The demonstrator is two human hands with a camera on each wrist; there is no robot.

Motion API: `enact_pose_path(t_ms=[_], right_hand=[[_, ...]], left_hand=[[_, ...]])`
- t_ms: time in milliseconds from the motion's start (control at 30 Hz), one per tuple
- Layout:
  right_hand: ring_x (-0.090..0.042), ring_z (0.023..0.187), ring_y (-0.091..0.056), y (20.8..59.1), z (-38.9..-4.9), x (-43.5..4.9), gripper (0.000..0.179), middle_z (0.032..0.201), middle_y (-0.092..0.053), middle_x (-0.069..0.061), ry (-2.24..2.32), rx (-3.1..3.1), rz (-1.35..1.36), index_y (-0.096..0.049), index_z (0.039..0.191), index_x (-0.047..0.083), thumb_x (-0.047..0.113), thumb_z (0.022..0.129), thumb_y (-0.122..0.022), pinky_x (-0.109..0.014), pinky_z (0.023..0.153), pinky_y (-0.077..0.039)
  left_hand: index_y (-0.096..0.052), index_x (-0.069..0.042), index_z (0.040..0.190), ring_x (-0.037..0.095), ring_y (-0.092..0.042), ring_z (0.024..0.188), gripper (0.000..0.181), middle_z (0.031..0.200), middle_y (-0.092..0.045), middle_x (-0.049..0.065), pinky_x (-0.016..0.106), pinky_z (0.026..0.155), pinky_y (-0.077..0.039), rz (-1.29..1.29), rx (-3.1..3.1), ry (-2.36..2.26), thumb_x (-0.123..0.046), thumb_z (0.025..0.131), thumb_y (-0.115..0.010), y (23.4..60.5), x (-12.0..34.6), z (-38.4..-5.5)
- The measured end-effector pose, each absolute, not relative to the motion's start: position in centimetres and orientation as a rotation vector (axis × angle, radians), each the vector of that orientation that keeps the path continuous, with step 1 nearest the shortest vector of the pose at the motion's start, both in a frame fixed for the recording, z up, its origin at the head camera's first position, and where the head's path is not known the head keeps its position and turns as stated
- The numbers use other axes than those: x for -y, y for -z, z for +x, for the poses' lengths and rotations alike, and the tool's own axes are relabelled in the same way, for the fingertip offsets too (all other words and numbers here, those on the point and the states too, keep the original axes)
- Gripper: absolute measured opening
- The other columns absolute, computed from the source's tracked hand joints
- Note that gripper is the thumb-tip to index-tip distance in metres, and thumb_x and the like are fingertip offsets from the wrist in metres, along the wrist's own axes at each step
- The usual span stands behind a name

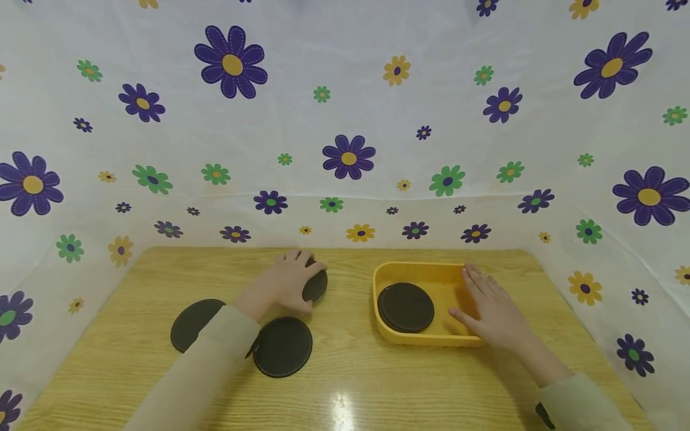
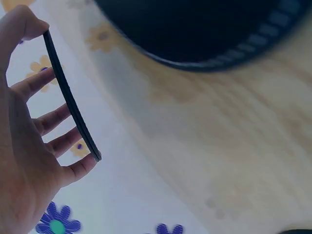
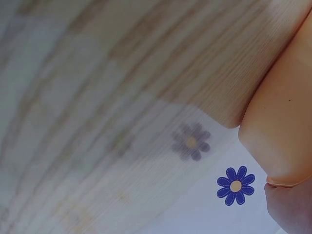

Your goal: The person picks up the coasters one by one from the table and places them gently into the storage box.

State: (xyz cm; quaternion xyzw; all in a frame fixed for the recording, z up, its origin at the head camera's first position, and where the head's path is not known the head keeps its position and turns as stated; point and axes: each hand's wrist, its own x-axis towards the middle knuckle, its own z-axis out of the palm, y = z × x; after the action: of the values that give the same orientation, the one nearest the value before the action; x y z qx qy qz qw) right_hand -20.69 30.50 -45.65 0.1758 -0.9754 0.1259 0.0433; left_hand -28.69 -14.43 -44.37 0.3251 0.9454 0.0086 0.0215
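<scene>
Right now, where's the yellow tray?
In the head view, the yellow tray sits right of centre on the wooden table, with the right hand at its right end and a black disc inside its left end.

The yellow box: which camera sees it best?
The head view, because most of the yellow box shows, even inside. The right wrist view shows only part of its outside; the left wrist view shows none.
</scene>
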Motion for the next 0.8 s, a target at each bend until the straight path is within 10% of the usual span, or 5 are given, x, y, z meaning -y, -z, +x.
enact_pose_path(t_ms=[800], right_hand=[[-0.048, 0.16, -0.023, 45.6, -20.8, -30.4, 0.096, 0.173, -0.022, -0.029, -0.387, 2.98, 0.536, -0.025, 0.163, -0.01, 0.053, 0.101, -0.062, -0.058, 0.131, -0.019]], left_hand=[[-0.047, -0.03, 0.158, 0.038, -0.044, 0.144, 0.087, 0.157, -0.045, 0.013, 0.057, 0.112, -0.044, 1.305, -2.865, 0.189, -0.057, 0.081, -0.077, 39.7, 4.3, -28.7]])
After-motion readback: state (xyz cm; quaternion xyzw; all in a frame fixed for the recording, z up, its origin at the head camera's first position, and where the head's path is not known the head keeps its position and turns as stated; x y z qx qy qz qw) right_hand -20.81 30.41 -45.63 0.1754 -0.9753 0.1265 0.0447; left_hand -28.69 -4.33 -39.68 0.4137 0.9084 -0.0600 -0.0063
